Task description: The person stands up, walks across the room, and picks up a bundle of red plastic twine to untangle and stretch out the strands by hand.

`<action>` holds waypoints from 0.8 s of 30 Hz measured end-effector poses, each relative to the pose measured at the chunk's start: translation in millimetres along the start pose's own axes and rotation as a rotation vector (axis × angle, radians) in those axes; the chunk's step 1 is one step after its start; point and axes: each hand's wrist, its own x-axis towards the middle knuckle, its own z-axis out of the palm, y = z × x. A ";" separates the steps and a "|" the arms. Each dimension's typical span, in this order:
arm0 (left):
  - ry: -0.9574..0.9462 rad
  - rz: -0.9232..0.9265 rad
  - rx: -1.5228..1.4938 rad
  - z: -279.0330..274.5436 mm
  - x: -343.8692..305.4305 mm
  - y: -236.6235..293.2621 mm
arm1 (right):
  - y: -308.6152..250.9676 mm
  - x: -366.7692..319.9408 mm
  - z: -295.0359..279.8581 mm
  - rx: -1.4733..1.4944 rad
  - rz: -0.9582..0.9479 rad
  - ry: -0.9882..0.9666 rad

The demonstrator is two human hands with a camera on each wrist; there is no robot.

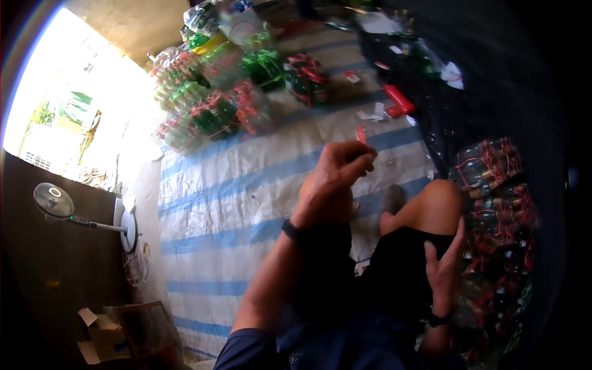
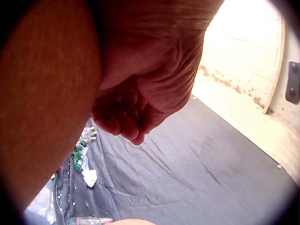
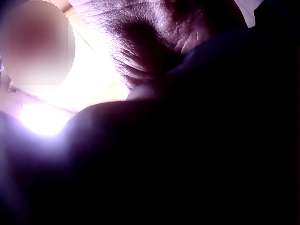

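My left hand [image 1: 342, 172] is raised over the striped tarp [image 1: 234, 185], its fingers curled in and the thumb lying along them. In the left wrist view the curled fingers [image 2: 119, 123] show nothing between them. A small red scrap [image 1: 361, 134] appears just beyond the knuckles in the head view. My right hand [image 1: 445, 265] rests on the right thigh near the knee [image 1: 438, 203], thumb spread from the fingers. The right wrist view is mostly dark, with only part of the wrinkled hand [image 3: 154, 42] visible.
Bundles of tied bottles [image 1: 216, 114] stand at the back left; more bundles [image 1: 493, 209] lie along the right side. A red bottle [image 1: 399, 100] and paper scraps [image 1: 373, 113] lie near the black sheet [image 2: 187, 164]. A fan [image 1: 128, 231] and a cardboard box [image 1: 105, 336] are at left.
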 end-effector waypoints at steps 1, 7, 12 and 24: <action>0.034 -0.008 -0.002 0.2 -0.8 6.2 | 1.2 -0.3 0.0 0.006 0.004 0.001; -0.015 0.061 0.057 -4.0 1.7 2.4 | 5.3 -1.2 3.5 0.003 -0.017 0.045; -0.027 0.042 0.035 -4.6 4.1 7.0 | 7.8 -1.2 4.8 0.056 -0.004 0.040; -0.011 -0.051 -0.207 3.5 4.3 -2.2 | 6.1 -1.1 4.0 0.066 -0.011 0.060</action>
